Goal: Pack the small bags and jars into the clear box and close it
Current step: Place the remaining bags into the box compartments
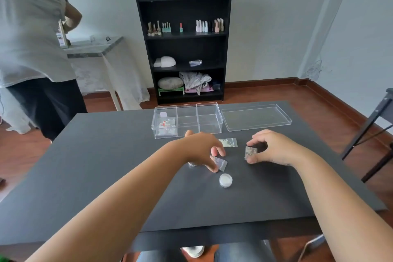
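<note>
Head view: both hands are down on the dark table (pixel 106 176), working the loose pile just in front of the box (pixel 187 120).
Left hand (pixel 202 149): fingers pinched together on a small clear bag (pixel 220 162), lifting one edge off the table; likely the next piece bound for the box.
Right hand (pixel 270 148): thumb and fingers clamped on a second bag (pixel 250 152), held upright so it can drop in edge-first, I'd say.
Third bag (pixel 228 142): flat on the table between the hands, untouched.
Jar (pixel 225 180): white, standing near the left hand; another sits half hidden under that wrist.
Box: open, left compartment already holding bags, the others bare.
Lid (pixel 256 117): parked just right of the box, out of the loading path until packing ends.
</note>
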Demonstrator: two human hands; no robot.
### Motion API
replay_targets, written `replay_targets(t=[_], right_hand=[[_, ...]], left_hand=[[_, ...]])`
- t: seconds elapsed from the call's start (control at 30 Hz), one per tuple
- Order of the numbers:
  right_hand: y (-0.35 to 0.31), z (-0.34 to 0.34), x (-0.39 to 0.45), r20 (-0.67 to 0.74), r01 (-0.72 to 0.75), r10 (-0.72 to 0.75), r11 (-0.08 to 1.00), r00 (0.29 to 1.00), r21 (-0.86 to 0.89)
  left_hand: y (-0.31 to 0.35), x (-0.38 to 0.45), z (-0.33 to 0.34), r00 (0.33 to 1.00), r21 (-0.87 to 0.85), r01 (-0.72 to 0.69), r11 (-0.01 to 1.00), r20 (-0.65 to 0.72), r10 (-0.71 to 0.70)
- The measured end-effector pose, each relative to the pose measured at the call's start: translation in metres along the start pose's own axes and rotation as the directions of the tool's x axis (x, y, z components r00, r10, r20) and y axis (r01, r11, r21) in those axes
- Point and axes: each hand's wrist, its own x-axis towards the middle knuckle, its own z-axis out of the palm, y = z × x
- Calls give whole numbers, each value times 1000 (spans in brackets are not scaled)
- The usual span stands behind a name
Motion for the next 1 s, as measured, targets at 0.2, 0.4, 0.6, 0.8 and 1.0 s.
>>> replay_targets(t=[0.2,0.4,0.6,0.8,1.0], right_hand=[[-1,5,0,-15,-12,12,1000,1000,12],[-8,4,-1,22,-60,59,994,998,88],[-14,7,-3,34,-62,58,990,998,124],[-8,19,-9,-134,47,-8,956,991,288],[-10,26,-6,-239,74,61,854,969,516]], left_hand=[[2,4,-4,997,-80,57,995,61,-53],[1,9,-5,991,-162,65,985,124,-45],[1,12,-4,993,-230,72,971,113,-47],[-14,10,2,994,-448,-41,893,-105,-7],[-26,8,6,940,-685,-144,714,-320,-117]])
